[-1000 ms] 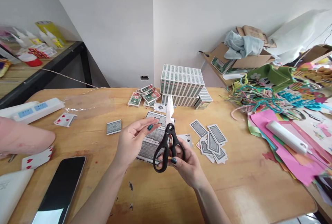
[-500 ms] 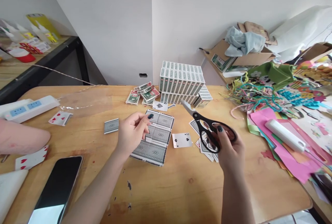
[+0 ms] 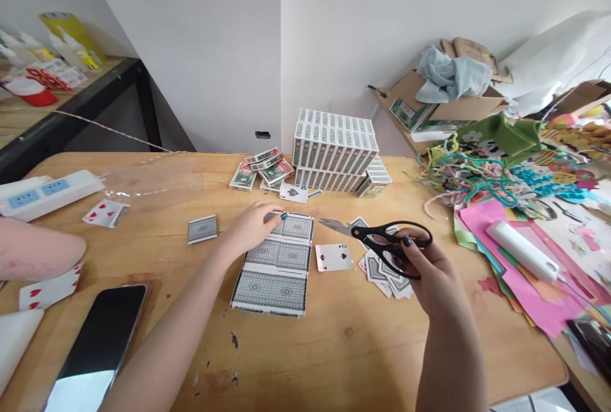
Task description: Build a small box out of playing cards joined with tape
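Left hand (image 3: pixel 252 227) is lowered to far-left corner of card panel (image 3: pixel 280 259), fingers curled, grip undetermined; panel's long axis is set toward near edge of table (image 3: pixel 363 348). Scissors (image 3: pixel 359 232) are clasped in right hand (image 3: pixel 426 265).

Card panel (image 3: pixel 275 256), 7 o'clock: grey/wht grid w/ medallions, wht bands, dk edges. Scissors (image 3: pixel 371 232), 4 o'clock: blk handles, silvery blades. L hand (image 3: pixel 255 226) + R hand (image 3: pixel 429 265): dk teal nails. Spades card (image 3: pixel 333 258), 5 o'clock: wht w/ blk pips. Box stack (image 3: pixel 334 144), 1 o'clock: grn/wht. Phone (image 3: pixel 107 329), 8 o'clock: blk screen, pale patch. Power strip (image 3: pixel 71 198), 9 o'clock: wht w/ blue panels. Paper sheet (image 3: pixel 529 294), btwn 3 + 4 o'clock: hot pink. Bench (image 3: pixel 363 361): tan woodgrain.
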A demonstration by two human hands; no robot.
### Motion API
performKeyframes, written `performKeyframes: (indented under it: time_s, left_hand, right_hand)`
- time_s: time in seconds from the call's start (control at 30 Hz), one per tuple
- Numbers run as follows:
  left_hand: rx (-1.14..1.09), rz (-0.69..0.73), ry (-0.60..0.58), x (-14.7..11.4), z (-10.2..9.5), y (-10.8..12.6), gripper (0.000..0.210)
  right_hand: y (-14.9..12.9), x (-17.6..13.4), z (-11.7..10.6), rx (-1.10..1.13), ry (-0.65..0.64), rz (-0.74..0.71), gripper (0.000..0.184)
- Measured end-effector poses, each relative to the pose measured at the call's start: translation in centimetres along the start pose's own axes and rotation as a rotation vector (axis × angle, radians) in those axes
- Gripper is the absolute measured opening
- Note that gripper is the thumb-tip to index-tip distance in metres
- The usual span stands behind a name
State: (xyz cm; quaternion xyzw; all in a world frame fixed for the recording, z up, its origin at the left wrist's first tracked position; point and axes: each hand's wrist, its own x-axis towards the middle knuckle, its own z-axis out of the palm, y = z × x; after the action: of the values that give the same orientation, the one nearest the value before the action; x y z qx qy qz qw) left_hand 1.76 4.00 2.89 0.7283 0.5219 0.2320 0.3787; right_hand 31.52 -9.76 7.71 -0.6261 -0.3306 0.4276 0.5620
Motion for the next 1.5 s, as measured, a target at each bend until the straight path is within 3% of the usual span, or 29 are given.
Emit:
performKeyframes:
  time_s: [0.17,0.3,0.4,0.77,0.97,1.17,1.5]
  left_hand:
    - [-0.192,-0.12,0.13,-1.1,0.7,-1.4,0.032]
    - [-0.413,-0.147,0.161,-1.1,1.1,-3.0,0.047]
    - [-0.495,-0.134,0.167,-1.4,1.0,-3.5,0.045]
    - [-0.531,-0.103,0.129,-1.6,1.1,-3.5,0.034]
    - [-0.513,-0.101,0.139,-1.5,1.2,-3.7,0.036]
    - [-0.497,-0.107,0.155,-1.6,1.4,-3.7,0.037]
    - [-0.486,-0.121,0.172,-1.7,1.5,-3.2,0.037]
  right_hand:
    - [-1.5,0.5,1.6,-0.096,0.055,-0.021,0.036]
    - [-3.0,0.3,3.1,-0.225,0.064,-0.065,0.04]
    - [-4.0,-0.2,4.0,-0.325,0.124,-0.115,0.042]
    - [-5.5,-3.1,7.3,-0.781,0.129,-0.242,0.023]
    - [-6.9,-4.7,11.2,-1.004,0.174,-0.421,0.019]
    - [-9.3,-3.1,14.0,-1.224,0.043,-0.323,0.009]
    - [-11.1,-0.2,15.0,-1.301,-0.125,-0.421,0.013]
